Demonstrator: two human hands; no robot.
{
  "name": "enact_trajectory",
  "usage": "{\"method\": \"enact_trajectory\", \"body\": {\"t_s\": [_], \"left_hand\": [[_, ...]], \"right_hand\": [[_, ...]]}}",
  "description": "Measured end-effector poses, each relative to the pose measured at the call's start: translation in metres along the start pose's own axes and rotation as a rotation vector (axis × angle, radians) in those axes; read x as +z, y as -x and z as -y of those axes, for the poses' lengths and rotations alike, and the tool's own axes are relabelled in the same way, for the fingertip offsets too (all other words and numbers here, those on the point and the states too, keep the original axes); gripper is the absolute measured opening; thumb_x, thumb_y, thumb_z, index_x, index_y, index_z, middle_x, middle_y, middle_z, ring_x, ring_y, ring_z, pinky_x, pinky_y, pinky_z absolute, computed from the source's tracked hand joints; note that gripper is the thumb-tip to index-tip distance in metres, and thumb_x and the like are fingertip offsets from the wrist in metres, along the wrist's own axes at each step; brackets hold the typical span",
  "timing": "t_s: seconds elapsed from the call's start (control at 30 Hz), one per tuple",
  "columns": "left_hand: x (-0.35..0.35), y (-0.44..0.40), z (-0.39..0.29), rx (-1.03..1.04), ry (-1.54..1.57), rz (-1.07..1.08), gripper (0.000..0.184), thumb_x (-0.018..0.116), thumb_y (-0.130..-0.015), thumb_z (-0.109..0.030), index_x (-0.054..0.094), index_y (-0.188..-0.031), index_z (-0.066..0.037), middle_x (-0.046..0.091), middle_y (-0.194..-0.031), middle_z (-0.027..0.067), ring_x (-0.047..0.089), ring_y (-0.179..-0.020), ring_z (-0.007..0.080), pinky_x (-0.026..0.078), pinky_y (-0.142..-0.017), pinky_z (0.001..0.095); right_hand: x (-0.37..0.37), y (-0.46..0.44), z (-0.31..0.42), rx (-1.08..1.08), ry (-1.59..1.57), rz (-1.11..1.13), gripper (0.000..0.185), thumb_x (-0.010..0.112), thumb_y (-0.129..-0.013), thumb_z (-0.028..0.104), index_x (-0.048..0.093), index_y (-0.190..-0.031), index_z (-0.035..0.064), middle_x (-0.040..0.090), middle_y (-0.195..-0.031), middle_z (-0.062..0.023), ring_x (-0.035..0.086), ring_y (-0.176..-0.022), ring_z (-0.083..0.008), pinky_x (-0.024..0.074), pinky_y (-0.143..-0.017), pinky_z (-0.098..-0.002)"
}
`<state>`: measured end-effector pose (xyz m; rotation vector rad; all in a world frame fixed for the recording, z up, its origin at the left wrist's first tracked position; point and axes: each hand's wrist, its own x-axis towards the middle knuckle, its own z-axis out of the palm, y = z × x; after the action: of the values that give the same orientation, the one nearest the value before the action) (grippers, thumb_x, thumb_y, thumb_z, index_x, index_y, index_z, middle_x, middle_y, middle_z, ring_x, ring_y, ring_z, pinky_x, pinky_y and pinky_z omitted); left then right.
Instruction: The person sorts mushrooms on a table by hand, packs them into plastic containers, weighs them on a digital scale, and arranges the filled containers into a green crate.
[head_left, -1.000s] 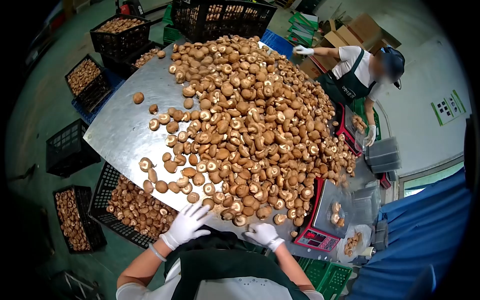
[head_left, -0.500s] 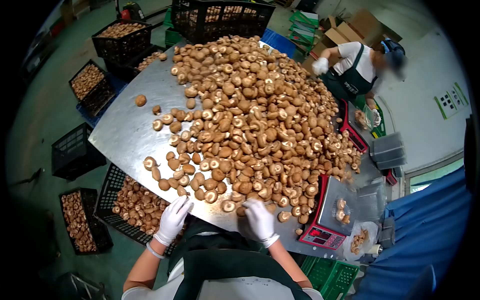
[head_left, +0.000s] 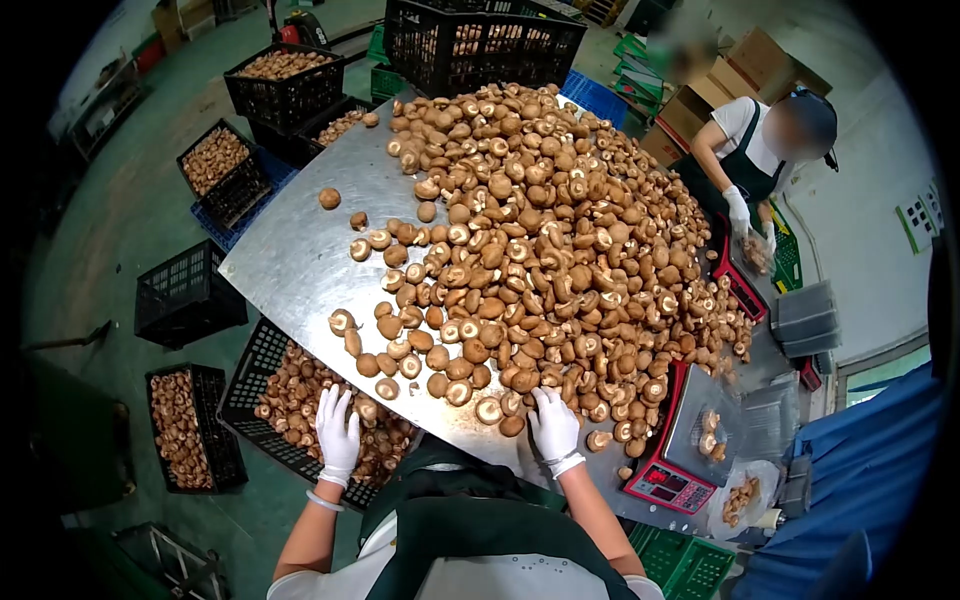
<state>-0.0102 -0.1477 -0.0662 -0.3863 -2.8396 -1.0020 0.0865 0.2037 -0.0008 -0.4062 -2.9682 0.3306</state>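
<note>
A large heap of brown mushrooms (head_left: 560, 240) covers much of the metal table (head_left: 300, 255). My left hand (head_left: 338, 435), in a white glove, is over the black crate (head_left: 240, 395) of mushrooms beside the table's near edge. Its fingers are apart, and I see nothing held in them. At the near side of the heap, my gloved right hand (head_left: 553, 427) has its fingers stretched out towards the mushrooms, holding nothing visible. A few loose mushrooms, among them a pale-stemmed mushroom (head_left: 489, 410), lie just left of it.
A red scale (head_left: 668, 485) with mushrooms in a clear tray stands to the right, beside a plastic bag (head_left: 740, 497) of pieces. Across the table, a co-worker (head_left: 745, 165) handles a pack at another scale (head_left: 738, 285). Black crates (head_left: 190, 295) stand on the floor at left.
My left hand has left the table edge and opened over the crate. My right hand's fingers have straightened beside the heap. The co-worker's raised hand has come down to the pack. The view has shifted.
</note>
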Motion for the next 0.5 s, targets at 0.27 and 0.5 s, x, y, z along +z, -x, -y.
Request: {"method": "enact_trajectory", "body": {"t_s": [0.27, 0.5], "left_hand": [[-0.002, -0.032, -0.059, 0.343, 0.016, 0.058, 0.05, 0.065, -0.079, -0.011, 0.053, -0.127, -0.004, 0.047, -0.136, 0.0168, 0.039, -0.129, 0.0405, 0.03, -0.105, 0.0503], [0.053, -0.048, -0.134, 0.862, 0.139, 0.346, 0.052, 0.071, -0.076, -0.031, 0.058, -0.121, -0.009, 0.054, -0.127, 0.0098, 0.049, -0.119, 0.0286, 0.039, -0.097, 0.0406]], "right_hand": [[-0.043, 0.014, -0.049, 0.394, -0.612, -0.179, 0.019, 0.067, -0.083, 0.015, 0.068, -0.098, 0.005, 0.068, -0.092, -0.0126, 0.066, -0.085, -0.0258, 0.0508, -0.075, -0.0318], [-0.008, 0.025, -0.019, 0.163, 0.036, 0.037, 0.048, 0.07, -0.076, 0.029, 0.059, -0.121, 0.0145, 0.062, -0.098, -0.0101, 0.064, -0.079, -0.0291, 0.0511, -0.069, -0.0382]]}}
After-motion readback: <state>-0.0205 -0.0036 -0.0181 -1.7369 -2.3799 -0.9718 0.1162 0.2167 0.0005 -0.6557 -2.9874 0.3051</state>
